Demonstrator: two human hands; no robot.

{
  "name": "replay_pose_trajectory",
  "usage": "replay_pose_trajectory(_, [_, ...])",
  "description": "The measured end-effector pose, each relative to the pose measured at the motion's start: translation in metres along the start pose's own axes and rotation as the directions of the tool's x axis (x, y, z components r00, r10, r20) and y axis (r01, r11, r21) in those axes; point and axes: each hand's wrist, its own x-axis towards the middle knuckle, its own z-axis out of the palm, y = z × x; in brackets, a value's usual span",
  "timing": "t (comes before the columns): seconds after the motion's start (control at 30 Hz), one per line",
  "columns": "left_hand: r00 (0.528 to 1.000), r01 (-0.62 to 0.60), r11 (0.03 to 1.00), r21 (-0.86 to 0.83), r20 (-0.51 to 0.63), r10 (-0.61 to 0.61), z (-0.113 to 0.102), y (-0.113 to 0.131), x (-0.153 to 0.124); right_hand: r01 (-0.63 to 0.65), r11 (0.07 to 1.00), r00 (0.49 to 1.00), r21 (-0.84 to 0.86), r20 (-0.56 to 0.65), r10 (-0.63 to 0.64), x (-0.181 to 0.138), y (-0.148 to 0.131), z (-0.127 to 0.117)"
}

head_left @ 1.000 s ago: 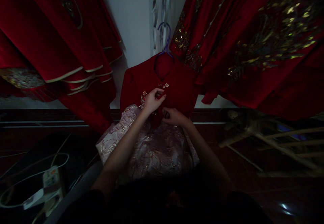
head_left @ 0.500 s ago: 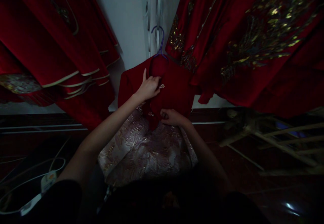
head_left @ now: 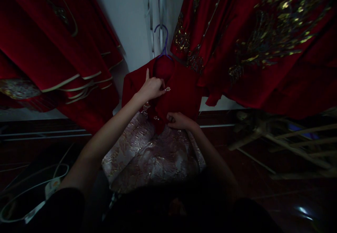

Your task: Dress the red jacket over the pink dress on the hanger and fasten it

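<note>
A red garment [head_left: 184, 82] hangs from a purple hanger [head_left: 165, 43] in front of me. My left hand [head_left: 152, 88] pinches its front opening beside a small beaded ornament [head_left: 167, 89], forefinger and thumb closed and another digit raised. Lower down, my right hand [head_left: 180, 121] has its fingers curled on the garment's front edge. More beaded trims [head_left: 156, 118] show between the hands, one partly behind my left wrist. Below the red cloth spreads a shiny pale pink brocade fabric [head_left: 155, 159]. Dim light hides exactly how much cloth each hand holds.
Red garments with pale edging [head_left: 65, 57] hang at the left. Others with gold sequins [head_left: 279, 32] hang at the right. A metal rail [head_left: 161, 11] rises behind the hanger. A wooden rack [head_left: 292, 148] stands lower right; a white power strip and cord [head_left: 52, 187] lie lower left.
My left hand has turned slightly, its fingers drawn closer together at the beaded ornament. My right hand stays in place on the garment. The whole view has shifted a little.
</note>
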Motion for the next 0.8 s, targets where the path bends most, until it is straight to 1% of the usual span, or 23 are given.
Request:
replay_pose_trajectory(0.07, [0.998, -0.055, 0.998, 0.008, 0.006, 0.055, -0.002, -0.001, 0.001, 0.004, 1.0, 1.0, 0.0, 0.0, -0.004, 0.0, 0.0, 0.001])
replay_pose_trajectory(0.13, [0.993, -0.116, 0.993, 0.028, -0.011, 0.116, -0.003, 0.0, 0.0, 0.004, 1.0, 1.0, 0.003, 0.001, -0.004, 0.001, 0.0, 0.001])
replay_pose_trajectory(0.2, [0.989, -0.149, 0.987, 0.066, -0.016, 0.15, -0.003, 0.002, -0.003, 0.002, 1.0, 1.0, 0.005, 0.001, -0.002, 0.001, 0.0, 0.002])
replay_pose_trajectory(0.23, [0.986, -0.166, 0.98, 0.108, 0.0, 0.167, -0.002, 0.004, -0.005, 0.001, 1.0, 1.0, 0.004, -0.001, -0.001, 0.001, 0.0, 0.002])
replay_pose_trajectory(0.3, [0.974, -0.228, 0.94, 0.255, 0.079, 0.214, -0.001, 0.007, -0.009, 0.001, 1.0, 1.0, 0.0, -0.002, -0.001, 0.001, 0.001, 0.002])
replay_pose_trajectory(0.33, [0.962, -0.271, 0.896, 0.352, 0.132, 0.239, 0.0, 0.009, -0.01, -0.003, 1.0, 1.0, -0.004, 0.0, 0.003, 0.001, 0.001, 0.002])
replay_pose_trajectory(0.4, [0.933, -0.358, 0.761, 0.541, 0.232, 0.273, 0.001, 0.012, -0.012, -0.013, 1.0, 1.0, -0.008, 0.008, 0.013, 0.001, 0.0, 0.0])
replay_pose_trajectory(0.47, [0.915, -0.402, 0.622, 0.672, 0.276, 0.293, 0.001, 0.013, -0.013, -0.022, 1.0, 1.0, -0.001, 0.02, 0.022, 0.0, -0.001, -0.002])
replay_pose_trajectory(0.5, [0.912, -0.406, 0.573, 0.712, 0.275, 0.304, 0.0, 0.013, -0.013, -0.025, 1.0, 0.999, 0.006, 0.026, 0.024, 0.0, -0.002, -0.003])
replay_pose_trajectory(0.57, [0.911, -0.399, 0.521, 0.755, 0.262, 0.317, -0.001, 0.013, -0.012, -0.026, 0.999, 0.999, 0.021, 0.034, 0.025, -0.001, -0.004, -0.006])
replay_pose_trajectory(0.8, [0.928, -0.351, 0.5, 0.792, 0.223, 0.298, 0.0, 0.011, -0.009, -0.06, 0.998, 0.997, 0.026, 0.052, 0.059, -0.004, -0.009, -0.013])
